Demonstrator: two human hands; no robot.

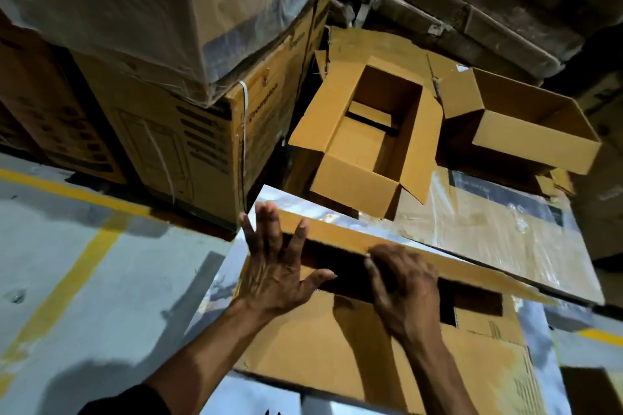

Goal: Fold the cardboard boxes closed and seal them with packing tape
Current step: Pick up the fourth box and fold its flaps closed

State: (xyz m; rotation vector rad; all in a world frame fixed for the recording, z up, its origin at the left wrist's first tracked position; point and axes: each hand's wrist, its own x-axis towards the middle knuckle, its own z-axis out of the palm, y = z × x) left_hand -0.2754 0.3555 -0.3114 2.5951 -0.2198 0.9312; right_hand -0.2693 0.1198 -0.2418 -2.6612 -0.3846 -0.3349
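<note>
A brown cardboard box (337, 347) lies in front of me on a shiny wrapped surface, its two long flaps nearly meeting with a dark gap between them. My left hand (273, 266) lies flat with spread fingers across the left end of the gap, touching the far flap (421, 259). My right hand (401, 283) has its fingers curled over the far flap's edge at the middle. Behind stand an open box (364, 145) with its flaps up and another open box (526, 121) to its right. No tape is in view.
A tall stack of plastic-wrapped and strapped cartons (161, 84) fills the left. A wrapped flat package (488, 222) lies under the open boxes. Grey floor with yellow lines (67, 263) runs at the left. Dark wrapped bundles (488, 3) pile up at the back right.
</note>
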